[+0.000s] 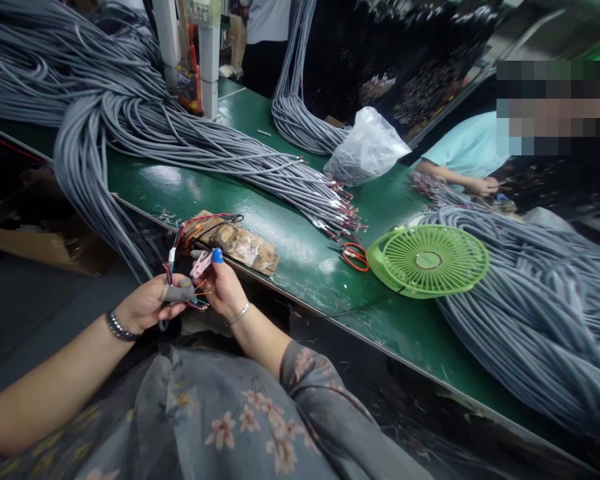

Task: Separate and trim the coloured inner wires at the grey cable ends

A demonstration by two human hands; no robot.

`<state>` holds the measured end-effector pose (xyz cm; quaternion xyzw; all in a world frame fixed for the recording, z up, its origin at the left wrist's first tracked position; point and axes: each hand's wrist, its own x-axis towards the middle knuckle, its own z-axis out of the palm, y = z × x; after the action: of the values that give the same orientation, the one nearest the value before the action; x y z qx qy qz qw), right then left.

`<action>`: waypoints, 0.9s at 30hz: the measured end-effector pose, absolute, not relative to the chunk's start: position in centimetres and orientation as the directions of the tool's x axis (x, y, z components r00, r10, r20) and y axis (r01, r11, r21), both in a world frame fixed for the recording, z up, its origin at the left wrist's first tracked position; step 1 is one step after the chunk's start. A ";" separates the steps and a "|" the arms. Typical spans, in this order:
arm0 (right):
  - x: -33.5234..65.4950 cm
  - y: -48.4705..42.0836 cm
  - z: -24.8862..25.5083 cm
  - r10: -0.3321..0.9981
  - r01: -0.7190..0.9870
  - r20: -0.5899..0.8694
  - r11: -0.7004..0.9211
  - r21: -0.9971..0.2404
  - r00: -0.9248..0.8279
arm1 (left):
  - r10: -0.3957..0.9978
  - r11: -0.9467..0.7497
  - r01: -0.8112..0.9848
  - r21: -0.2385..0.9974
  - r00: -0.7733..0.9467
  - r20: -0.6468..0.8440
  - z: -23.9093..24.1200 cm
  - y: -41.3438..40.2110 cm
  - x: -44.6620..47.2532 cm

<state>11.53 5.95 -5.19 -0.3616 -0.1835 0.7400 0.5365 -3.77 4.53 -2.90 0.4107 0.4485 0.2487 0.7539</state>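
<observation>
My left hand [155, 303] is closed around the end of a grey cable, with grey covers on its thumb and finger. Several thin coloured wires [200, 303] fan out from its fingertips, and others rise above the hand past a white sleeve [172, 255]. My right hand [225, 287], a blue cover on its thumb, grips a small pink clip-like tool [201, 265] close beside the left fingertips. Just beyond both hands, a worn wooden block [253, 250] wrapped in clear tape lies at the edge of the green table [300, 260].
Long bundles of grey cable [220, 150] stretch across the table, their stripped ends at its middle. More grey cables [530, 287] cover the right side, behind a green fan [430, 260]. A plastic bag [367, 147] stands farther back. Across the table a co-worker's hand [485, 185] handles wires.
</observation>
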 end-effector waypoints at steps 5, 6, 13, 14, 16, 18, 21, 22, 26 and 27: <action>12.2 5.6 -5.1 0.876 -0.643 -0.420 -0.466 -0.608 -0.238 | 0.765 0.528 -0.016 0.849 0.443 -0.467 -2.4 3.6 -3.9; 12.3 5.6 -5.1 0.868 -0.641 -0.427 -0.481 -0.599 -0.253 | 0.767 0.528 -0.012 0.849 0.435 -0.471 -2.2 3.3 -4.0; 12.7 5.5 -5.4 0.871 -0.584 -0.341 -0.490 -0.647 -0.354 | 0.761 0.534 0.004 0.846 0.434 -0.483 -2.1 2.4 -5.0; 12.7 5.4 -5.5 0.886 -0.577 -0.325 -0.462 -0.673 -0.330 | 0.759 0.536 0.000 0.844 0.438 -0.482 -2.0 2.6 -5.1; 12.5 5.3 -5.6 0.918 -0.569 -0.298 -0.397 -0.720 -0.262 | 0.759 0.541 -0.021 0.841 0.443 -0.477 -1.8 3.0 -5.3; 12.4 5.1 -5.7 0.936 -0.565 -0.284 -0.353 -0.746 -0.210 | 0.756 0.548 -0.048 0.835 0.454 -0.470 -1.5 3.5 -5.3; 12.5 5.0 -5.4 0.927 -0.568 -0.319 -0.373 -0.733 -0.197 | 0.739 0.564 -0.071 0.822 0.489 -0.464 -1.3 4.3 -5.2; 12.5 5.0 -5.2 0.915 -0.568 -0.347 -0.400 -0.720 -0.204 | 0.732 0.567 -0.072 0.820 0.500 -0.462 -1.3 4.5 -5.2; 12.7 5.3 -4.3 0.885 -0.580 -0.416 -0.455 -0.676 -0.210 | 0.706 0.575 -0.071 0.815 0.546 -0.451 -1.6 5.1 -4.7; 12.7 5.3 -4.2 0.887 -0.586 -0.412 -0.451 -0.673 -0.210 | 0.699 0.578 -0.072 0.813 0.557 -0.448 -1.7 5.2 -4.6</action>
<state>12.72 5.28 -4.16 -0.3960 -0.1900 0.7543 0.4881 -4.57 5.16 -1.72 0.3892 0.4029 0.2435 0.7918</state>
